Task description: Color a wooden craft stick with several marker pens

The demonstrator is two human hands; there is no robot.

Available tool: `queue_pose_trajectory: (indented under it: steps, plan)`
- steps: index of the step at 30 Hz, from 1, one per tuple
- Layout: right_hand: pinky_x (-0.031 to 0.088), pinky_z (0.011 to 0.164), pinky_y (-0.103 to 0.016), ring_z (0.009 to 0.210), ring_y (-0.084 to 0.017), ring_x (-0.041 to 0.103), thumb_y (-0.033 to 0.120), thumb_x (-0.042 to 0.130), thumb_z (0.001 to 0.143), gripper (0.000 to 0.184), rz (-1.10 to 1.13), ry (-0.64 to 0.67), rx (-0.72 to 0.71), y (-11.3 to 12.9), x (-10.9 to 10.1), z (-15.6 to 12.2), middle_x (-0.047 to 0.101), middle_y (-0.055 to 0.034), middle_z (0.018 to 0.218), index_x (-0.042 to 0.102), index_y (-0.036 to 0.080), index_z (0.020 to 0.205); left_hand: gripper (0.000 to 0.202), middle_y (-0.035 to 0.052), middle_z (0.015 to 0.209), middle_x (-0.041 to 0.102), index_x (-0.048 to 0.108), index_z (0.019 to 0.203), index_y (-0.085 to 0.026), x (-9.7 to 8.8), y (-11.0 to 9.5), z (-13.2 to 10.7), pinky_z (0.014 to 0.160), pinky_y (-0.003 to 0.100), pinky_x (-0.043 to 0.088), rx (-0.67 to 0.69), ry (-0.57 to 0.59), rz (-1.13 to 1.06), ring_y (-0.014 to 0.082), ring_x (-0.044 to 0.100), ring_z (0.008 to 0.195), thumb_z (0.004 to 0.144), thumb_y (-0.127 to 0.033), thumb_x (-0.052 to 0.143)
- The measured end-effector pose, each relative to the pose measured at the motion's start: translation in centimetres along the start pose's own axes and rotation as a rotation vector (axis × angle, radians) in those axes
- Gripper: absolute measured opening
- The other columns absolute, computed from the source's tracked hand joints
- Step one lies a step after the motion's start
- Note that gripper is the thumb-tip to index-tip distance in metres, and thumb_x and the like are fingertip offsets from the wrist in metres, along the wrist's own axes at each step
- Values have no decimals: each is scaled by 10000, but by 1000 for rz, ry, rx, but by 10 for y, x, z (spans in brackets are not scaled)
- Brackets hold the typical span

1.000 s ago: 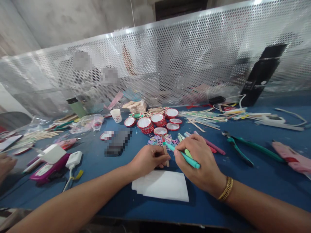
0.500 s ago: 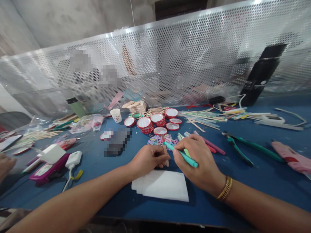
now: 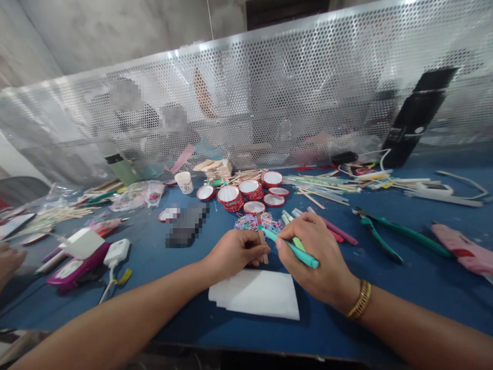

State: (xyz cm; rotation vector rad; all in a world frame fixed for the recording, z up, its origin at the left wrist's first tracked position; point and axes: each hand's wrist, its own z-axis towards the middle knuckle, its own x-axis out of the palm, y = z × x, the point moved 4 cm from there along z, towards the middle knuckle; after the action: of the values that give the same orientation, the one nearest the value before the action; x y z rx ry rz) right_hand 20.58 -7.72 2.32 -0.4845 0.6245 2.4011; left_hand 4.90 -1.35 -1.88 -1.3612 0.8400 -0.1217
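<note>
My left hand (image 3: 238, 251) pinches a flat wooden stick (image 3: 263, 244), held upright over the table; its upper end is coloured red and teal. In my right hand (image 3: 314, 254) is a teal marker (image 3: 302, 253), its tip close to or touching the stick just above my left fingers. A folded white paper sheet (image 3: 260, 295) lies on the table under and in front of my hands. Beyond them is a tangle of pastel loops (image 3: 246, 222). Other markers (image 3: 339, 227) lie behind my right hand.
Round red-rimmed pieces (image 3: 230, 196), some stacked, stand beyond my hands near a paper cup (image 3: 184, 183). Green-handled pliers (image 3: 381, 239) and a pink tool (image 3: 464, 246) lie right. A phone (image 3: 187, 226) and white adapter (image 3: 116, 253) lie left. Another person's hand (image 3: 10, 262) shows at the left edge.
The marker and my right hand have shifted slightly right and down. A teal patch now shows on the stick below the red part. My left hand stays in place.
</note>
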Motion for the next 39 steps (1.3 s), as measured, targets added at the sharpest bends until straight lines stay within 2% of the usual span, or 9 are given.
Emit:
queue_pose_trajectory:
  steps: [10, 22, 35, 39]
  plan:
    - [384, 814, -392, 607, -136, 515, 154, 530, 843, 112, 17, 38, 16, 0, 2, -1, 591, 32, 660, 501, 212, 752, 311, -8, 629, 604, 615, 683, -160, -1, -3, -1, 546, 205, 422, 5, -2, 23, 103, 564, 576, 848, -424, 608]
    - [380, 780, -380, 587, -142, 486, 160, 520, 849, 129, -68, -6, 32, -3, -2, 0, 560, 32, 622, 482, 216, 740, 329, 12, 696, 641, 602, 678, -159, 0, -1, 0, 572, 236, 458, 31, 2, 0, 114, 572, 595, 847, -440, 616]
    - [380, 803, -392, 623, -148, 540, 157, 522, 845, 91, 16, 40, 7, 1, 2, -1, 613, 21, 671, 524, 212, 771, 326, -11, 621, 608, 615, 692, -162, -1, 0, 0, 546, 212, 424, 4, -7, 26, 109, 571, 574, 843, -451, 611]
    - [376, 790, -381, 595, -141, 514, 154, 519, 839, 119, -22, 30, 17, -1, 1, 0, 571, 34, 624, 503, 212, 737, 359, -7, 642, 618, 606, 672, -162, -1, 1, 1, 560, 219, 437, -2, -14, 15, 108, 571, 583, 831, -483, 623]
